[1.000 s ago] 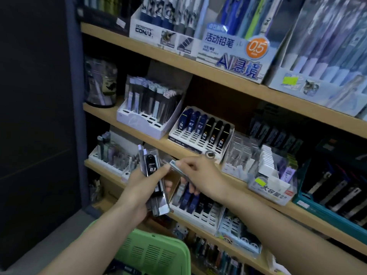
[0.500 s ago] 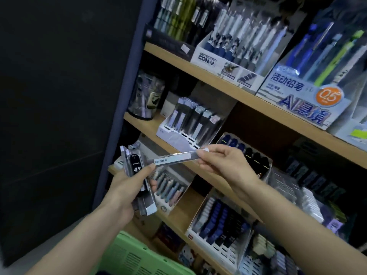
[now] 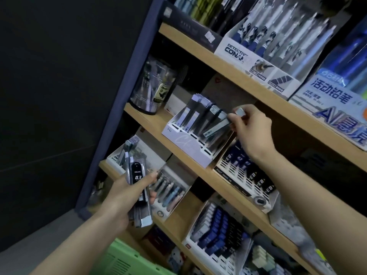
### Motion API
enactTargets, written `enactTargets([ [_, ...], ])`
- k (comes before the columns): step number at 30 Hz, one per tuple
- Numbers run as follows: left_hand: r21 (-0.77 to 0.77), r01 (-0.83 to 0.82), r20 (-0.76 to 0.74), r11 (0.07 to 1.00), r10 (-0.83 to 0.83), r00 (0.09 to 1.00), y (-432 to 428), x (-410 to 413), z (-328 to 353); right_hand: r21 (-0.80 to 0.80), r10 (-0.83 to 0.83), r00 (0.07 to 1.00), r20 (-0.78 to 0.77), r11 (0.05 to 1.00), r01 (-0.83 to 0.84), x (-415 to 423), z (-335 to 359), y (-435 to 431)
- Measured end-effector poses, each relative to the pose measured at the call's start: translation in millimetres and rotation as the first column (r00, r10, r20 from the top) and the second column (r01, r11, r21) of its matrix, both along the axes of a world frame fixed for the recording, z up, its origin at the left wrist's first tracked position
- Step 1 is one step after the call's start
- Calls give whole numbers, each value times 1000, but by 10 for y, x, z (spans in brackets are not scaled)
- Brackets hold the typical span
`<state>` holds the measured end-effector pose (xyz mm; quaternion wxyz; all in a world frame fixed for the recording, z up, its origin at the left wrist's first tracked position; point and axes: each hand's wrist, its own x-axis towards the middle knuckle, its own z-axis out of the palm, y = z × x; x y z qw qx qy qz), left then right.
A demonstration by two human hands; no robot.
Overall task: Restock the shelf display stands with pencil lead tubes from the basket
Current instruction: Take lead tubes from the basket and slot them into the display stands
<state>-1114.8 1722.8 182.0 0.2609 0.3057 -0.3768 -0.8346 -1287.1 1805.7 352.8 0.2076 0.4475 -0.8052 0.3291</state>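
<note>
right hand (image 3: 250, 128) moves up from mid-air — its single lead tube (image 3: 215, 129) now angles into the white display stand (image 3: 184, 143).

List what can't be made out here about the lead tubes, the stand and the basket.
Head view only.
- The basket: cut off by the bottom edge; contents unseen.
- The bundle in the left hand: count hidden behind the front 0.3 tube.
- The tube in the right hand: print blurred; whether its tip is in a slot of the stand is unclear.
</note>
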Motion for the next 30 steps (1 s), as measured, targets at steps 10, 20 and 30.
enactTargets([
  [10,-2,35,10,999,-35,999,-47,-41,-110,181,15,999,-38,983,-8,-107,84,-83],
  [20,1,67,37,998,-67,997,-5,-53,-115,304,30,993,-114,953,6,-181,-10,-190],
  [30,-5,79,30,997,-78,996,-7,-82,-77,384,0,902,-431,905,184,-202,-25,-241],
])
